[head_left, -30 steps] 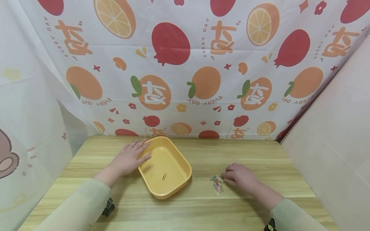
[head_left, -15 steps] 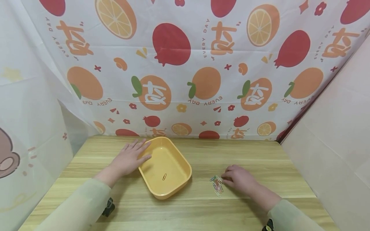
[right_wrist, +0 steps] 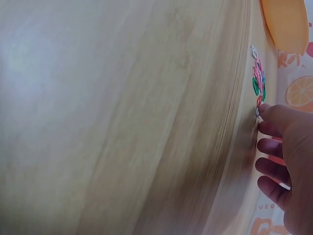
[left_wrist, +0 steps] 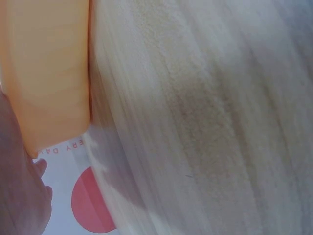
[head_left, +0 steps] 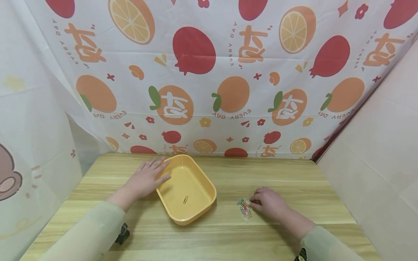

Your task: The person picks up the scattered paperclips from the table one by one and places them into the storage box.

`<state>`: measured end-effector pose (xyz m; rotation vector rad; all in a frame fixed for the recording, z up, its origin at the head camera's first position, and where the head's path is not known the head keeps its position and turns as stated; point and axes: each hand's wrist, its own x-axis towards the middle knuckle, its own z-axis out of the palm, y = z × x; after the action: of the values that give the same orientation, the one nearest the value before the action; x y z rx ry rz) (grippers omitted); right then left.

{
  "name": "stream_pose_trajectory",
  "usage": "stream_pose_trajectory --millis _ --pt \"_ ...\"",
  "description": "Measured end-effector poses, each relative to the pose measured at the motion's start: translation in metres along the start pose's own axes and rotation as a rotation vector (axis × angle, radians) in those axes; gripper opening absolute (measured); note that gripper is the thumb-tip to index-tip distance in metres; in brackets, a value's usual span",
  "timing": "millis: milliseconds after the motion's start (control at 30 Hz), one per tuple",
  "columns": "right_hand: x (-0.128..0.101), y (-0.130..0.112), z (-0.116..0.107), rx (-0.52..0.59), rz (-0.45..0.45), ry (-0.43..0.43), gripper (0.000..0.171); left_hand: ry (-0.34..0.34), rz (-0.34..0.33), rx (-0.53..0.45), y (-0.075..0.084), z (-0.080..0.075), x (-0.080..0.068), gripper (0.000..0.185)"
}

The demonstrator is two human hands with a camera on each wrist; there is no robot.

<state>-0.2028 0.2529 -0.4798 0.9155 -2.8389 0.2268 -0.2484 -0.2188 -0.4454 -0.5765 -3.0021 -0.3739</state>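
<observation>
My left hand (head_left: pixel 143 180) rests with spread fingers (head_left: pixel 162 165) on the left rim of a yellow plastic tray (head_left: pixel 209 183). One orange-red paper clip (head_left: pixel 185 200) lies on the tray floor. To the right of the tray, a small heap of coloured paper clips (head_left: pixel 245 209) lies on the table. Beside the heap's right edge is my right hand (head_left: pixel 268 203), low over the wood, its fingers loosely bent. In the right wrist view the thumb tip overlaps the end clip of the heap (right_wrist: pixel 258 81), and the other fingertips (right_wrist: pixel 264 145) stand apart from it.
The wooden table (head_left: pixel 235 241) carries the tray and the clips. A fruit-printed cloth (head_left: pixel 209 94) hangs behind its far edge, with pale sheets (head_left: pixel 385 163) on both sides. A dark strapped device (head_left: pixel 122 233) sits under the left sleeve.
The right hand shifts very slightly at the heap's edge, with its wrist drawn a little to the left. The left hand, tray and clip inside it stay in place.
</observation>
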Motion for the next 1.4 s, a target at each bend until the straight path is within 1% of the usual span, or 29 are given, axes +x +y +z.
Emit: stream_pose_trajectory --millis 333,633,800,967,1233,1400 --pt "0.002 -0.006 0.001 -0.013 0.023 0.007 0.010 0.002 -0.002 -0.006 0.000 0.001 0.000 0.071" --pt "0.003 -0.007 0.003 -0.006 0.067 -0.018 0.007 -0.001 -0.003 -0.006 -0.001 0.002 0.000 0.070" --pt "0.003 -0.009 0.002 -0.001 0.098 -0.013 0.007 0.000 -0.001 -0.002 -0.001 0.002 0.001 0.070" --pt "0.003 -0.014 0.001 -0.020 0.120 -0.002 0.008 -0.004 -0.002 -0.001 -0.001 0.001 0.001 0.068" --pt "0.002 -0.018 0.001 -0.049 0.119 0.021 0.008 0.002 0.000 0.001 -0.003 0.004 0.001 0.068" --pt "0.002 -0.020 0.001 -0.056 0.105 0.020 0.008 0.000 -0.004 0.001 -0.003 0.003 0.001 0.073"
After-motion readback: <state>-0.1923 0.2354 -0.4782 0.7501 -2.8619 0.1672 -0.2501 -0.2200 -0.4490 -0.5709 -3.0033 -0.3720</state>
